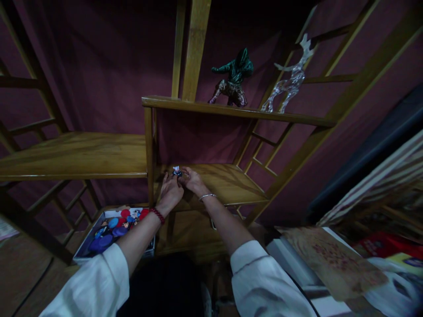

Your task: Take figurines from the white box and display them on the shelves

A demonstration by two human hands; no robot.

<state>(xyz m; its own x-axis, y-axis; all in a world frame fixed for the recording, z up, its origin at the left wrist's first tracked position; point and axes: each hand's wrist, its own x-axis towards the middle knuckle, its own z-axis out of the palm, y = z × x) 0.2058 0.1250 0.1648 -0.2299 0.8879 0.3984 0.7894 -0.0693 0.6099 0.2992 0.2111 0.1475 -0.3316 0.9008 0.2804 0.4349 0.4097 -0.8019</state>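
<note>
A small figurine (176, 171), white on top and dark below, stands at the left part of the lower wooden shelf (228, 180). My left hand (171, 192) reaches to it from the near left, fingers closed about its lower side. From the right, my right hand (193, 179) has its thumb and fingers bent close by the figurine; whether they touch it I cannot make out. A red bead bracelet circles my left wrist and a silver bangle my right one.
On the shelf above stand a green-and-bronze crouching statue (233, 79) and a clear deer figure (291, 81). A box (79, 253) of colourful small items sits below left. Boxes and a brown paper bag (330, 255) lie at the right. A wooden upright (149, 154) borders the compartment.
</note>
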